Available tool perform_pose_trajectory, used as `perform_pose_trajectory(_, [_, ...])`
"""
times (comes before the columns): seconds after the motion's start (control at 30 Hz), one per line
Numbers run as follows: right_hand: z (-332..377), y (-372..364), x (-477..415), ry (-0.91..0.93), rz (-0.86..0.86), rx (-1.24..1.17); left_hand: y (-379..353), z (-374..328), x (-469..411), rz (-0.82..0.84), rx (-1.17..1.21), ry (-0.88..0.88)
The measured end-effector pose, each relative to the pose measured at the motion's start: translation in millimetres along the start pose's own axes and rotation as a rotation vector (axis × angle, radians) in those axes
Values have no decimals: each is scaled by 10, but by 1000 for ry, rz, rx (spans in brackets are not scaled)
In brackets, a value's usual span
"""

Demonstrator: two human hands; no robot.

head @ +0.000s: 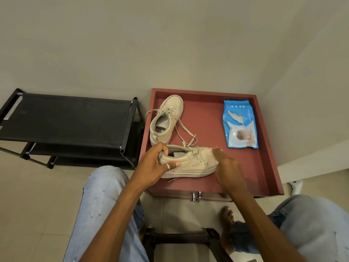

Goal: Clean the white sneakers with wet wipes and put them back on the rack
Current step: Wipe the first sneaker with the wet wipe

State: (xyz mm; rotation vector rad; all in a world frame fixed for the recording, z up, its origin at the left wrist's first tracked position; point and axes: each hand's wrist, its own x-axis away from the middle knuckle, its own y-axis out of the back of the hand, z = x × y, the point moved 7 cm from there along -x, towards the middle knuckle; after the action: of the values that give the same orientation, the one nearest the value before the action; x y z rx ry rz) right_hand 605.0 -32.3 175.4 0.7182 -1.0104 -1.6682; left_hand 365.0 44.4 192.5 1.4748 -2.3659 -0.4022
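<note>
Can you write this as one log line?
left hand: grips near sneaker heel | right hand: on its toe, blurred | other sneaker, wipes pack: on red table

Home corner: shoe rack (71, 120), tiled floor (37, 195), plain walls.

On the red table (204, 120), a wide bare strip runs between the far sneaker (170, 110) and the wipes pack (239, 125); loose laces (184, 132) trail into it. The near sneaker (190, 160) blocks the front. A raised rim (205, 92) walls the edges. The black rack (66, 118) stands just left.
</note>
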Motion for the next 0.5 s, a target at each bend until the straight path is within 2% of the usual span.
perform_pose_trajectory(0.13, [320, -42, -30, 87, -11, -39, -11, 19, 5, 1, -6, -11])
perform_pose_trajectory(0.27, [288, 18, 275, 86, -21, -36, -3, 20, -1, -10, -24, -22])
perform_pose_trajectory(0.4, [37, 121, 71, -35, -112, 32, -12, 14, 6, -4, -21, -31])
perform_pose_trajectory(0.5, [78, 97, -253, -92, -161, -20, -9, 25, 6, 13, -25, -22])
